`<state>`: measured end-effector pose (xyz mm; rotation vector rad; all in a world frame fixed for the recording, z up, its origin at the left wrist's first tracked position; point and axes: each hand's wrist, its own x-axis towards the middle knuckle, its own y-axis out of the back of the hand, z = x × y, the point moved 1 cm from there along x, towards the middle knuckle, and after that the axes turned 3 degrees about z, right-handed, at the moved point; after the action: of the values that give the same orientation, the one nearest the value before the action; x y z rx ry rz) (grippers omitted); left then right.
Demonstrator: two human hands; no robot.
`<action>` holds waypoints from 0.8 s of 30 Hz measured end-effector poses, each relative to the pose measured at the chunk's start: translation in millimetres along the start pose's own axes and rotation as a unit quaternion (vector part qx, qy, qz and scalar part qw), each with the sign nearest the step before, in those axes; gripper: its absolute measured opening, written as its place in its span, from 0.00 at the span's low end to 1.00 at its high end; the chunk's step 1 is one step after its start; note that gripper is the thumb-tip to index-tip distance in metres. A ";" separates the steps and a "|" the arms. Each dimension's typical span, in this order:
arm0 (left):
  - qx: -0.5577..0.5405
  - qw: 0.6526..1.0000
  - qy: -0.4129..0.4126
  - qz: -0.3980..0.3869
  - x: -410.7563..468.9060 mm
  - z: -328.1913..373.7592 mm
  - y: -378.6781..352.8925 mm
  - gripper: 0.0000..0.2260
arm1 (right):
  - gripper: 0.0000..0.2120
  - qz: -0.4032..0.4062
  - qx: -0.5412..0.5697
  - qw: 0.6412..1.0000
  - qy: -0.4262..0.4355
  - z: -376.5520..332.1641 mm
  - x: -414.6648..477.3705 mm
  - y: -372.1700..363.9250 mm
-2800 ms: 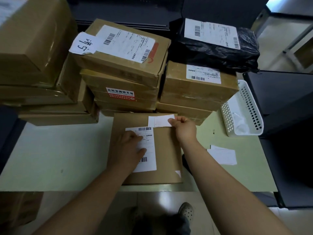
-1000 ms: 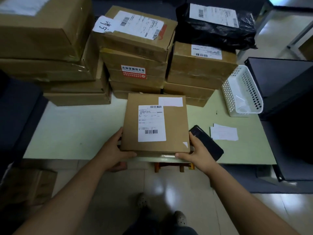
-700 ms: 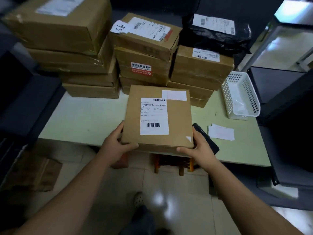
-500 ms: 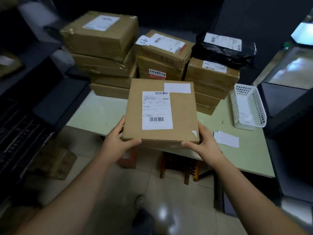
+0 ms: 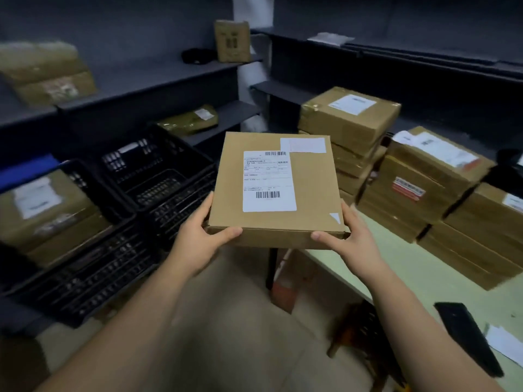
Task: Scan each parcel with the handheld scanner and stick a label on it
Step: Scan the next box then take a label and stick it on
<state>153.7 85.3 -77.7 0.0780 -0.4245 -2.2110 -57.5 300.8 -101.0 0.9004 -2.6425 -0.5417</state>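
Parcel (image 5: pixel 314 190) lifted off the table (image 5: pixel 418 281), left hand (image 5: pixel 198 241) and right hand (image 5: pixel 351 244) grip clasping it

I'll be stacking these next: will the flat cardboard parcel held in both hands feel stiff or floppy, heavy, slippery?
Probably stiff: the flat cardboard parcel shows straight edges though the left hand and right hand hold only its near corners. Likely light for its size, since that corner grip suffices. Its matte cardboard looks unlikely to slip.
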 end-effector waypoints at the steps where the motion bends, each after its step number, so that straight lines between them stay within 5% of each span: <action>1: 0.008 1.000 0.003 0.019 3.6 -7.2 22.1 0.38 | 0.45 -0.014 0.004 1.000 0.008 -11.6 8.5 -21.0; 14: 0.092 0.966 0.092 0.225 -13.3 -111.6 289.2 0.40 | 0.38 -0.241 0.042 0.965 0.098 -148.4 69.9 -310.8; 24: 0.110 0.928 0.167 0.315 -5.3 -184.6 389.3 0.41 | 0.43 -0.385 0.049 0.916 0.097 -188.2 112.8 -480.2</action>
<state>486.8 -184.2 -123.9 0.3795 -0.4298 -1.4755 179.8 -170.1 -127.8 1.9282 -2.0720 -0.4468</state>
